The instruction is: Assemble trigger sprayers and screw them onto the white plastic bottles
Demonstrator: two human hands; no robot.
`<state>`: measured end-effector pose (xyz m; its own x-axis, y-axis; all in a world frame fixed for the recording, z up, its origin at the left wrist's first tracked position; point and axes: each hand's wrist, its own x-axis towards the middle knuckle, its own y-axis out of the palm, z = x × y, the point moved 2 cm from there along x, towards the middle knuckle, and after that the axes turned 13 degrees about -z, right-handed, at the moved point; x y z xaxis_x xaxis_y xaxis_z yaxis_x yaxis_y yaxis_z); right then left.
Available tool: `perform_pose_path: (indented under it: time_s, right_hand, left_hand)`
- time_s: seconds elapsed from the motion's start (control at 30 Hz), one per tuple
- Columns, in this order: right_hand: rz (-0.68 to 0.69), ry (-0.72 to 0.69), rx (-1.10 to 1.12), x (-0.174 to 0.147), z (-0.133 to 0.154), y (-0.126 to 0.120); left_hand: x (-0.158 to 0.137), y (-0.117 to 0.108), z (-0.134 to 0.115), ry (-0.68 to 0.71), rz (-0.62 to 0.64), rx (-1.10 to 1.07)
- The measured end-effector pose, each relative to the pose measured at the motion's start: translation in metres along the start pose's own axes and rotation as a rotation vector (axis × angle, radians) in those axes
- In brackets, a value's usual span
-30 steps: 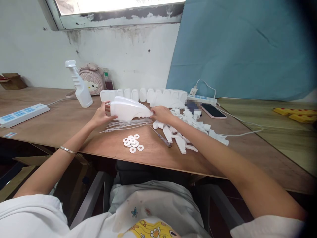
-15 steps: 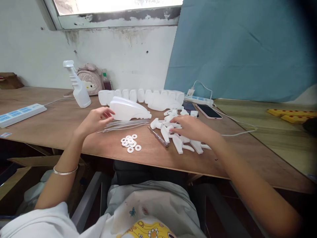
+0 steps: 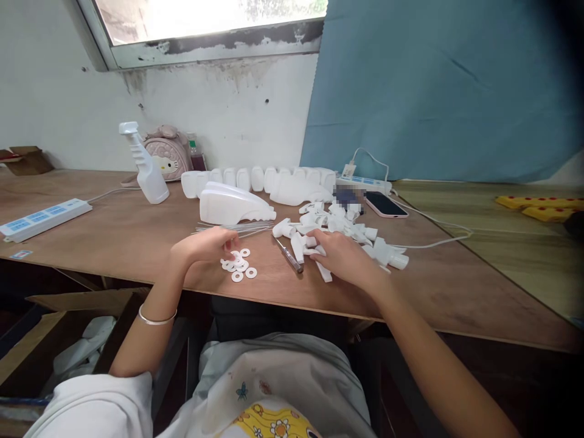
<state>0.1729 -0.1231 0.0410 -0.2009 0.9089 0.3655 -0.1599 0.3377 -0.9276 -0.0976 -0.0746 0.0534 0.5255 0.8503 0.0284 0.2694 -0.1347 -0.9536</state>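
My left hand [image 3: 210, 244] reaches down over a small pile of white ring washers [image 3: 237, 266]. Its fingers are pinched together at the pile's upper edge, on a washer partly hidden by the fingertips. On the other side, my right hand [image 3: 340, 254] is closed with thumb and fingers around a white trigger sprayer head [image 3: 298, 246] at the near edge of a heap of such heads [image 3: 349, 225]. A screwdriver [image 3: 288, 254] lies between the hands. Thin clear tubes [image 3: 255, 228] lie behind the washers, in front of a white bottle [image 3: 232, 204] on its side.
White bottles [image 3: 258, 179] lie in a row along the wall. One spray bottle [image 3: 150, 176] stands at left by a pink bag [image 3: 166, 152]. Power strips [image 3: 45, 219] lie left and back right, near a phone [image 3: 385, 205]. An open carton [image 3: 73, 298] sits below the table's left edge.
My left hand has moved right and down from beside the lying bottle to the washers. My right hand has stayed at the sprayer heads, shifting slightly down; the view has tilted a little.
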Motion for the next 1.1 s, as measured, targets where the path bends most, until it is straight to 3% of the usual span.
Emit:
perform_pose_path:
  time_s: [0.23, 0.47, 0.53, 0.7, 0.9, 1.0, 1.1]
  right_hand:
    - [-0.146, 0.013, 0.162, 0.004, 0.0, 0.004]
    - [-0.548, 0.019, 0.414, 0.01, 0.013, -0.008]
    - [-0.603, -0.002, 0.465, 0.014, 0.023, -0.005]
    - [-0.405, -0.216, 0.376, 0.037, 0.052, 0.013]
    - [-0.263, -0.391, 0.275, 0.064, 0.063, 0.032]
    - [-0.235, -0.408, 0.294, 0.066, 0.065, 0.038]
    - [-0.232, -0.374, 0.378, 0.066, 0.065, 0.043]
  left_hand:
    - [0.023, 0.007, 0.001, -0.029, 0.087, -0.008]
    - [0.027, 0.012, 0.009, 0.04, 0.045, -0.038]
    - [0.028, 0.013, 0.011, 0.029, 0.03, -0.051]
    - [0.033, 0.014, 0.014, -0.006, 0.002, -0.04]
    - [0.035, 0.015, 0.016, 0.047, -0.017, -0.009]
    - [0.029, 0.005, 0.011, 0.099, -0.167, -0.119]
    - [0.025, -0.016, 0.0, 0.161, -0.401, -0.296]
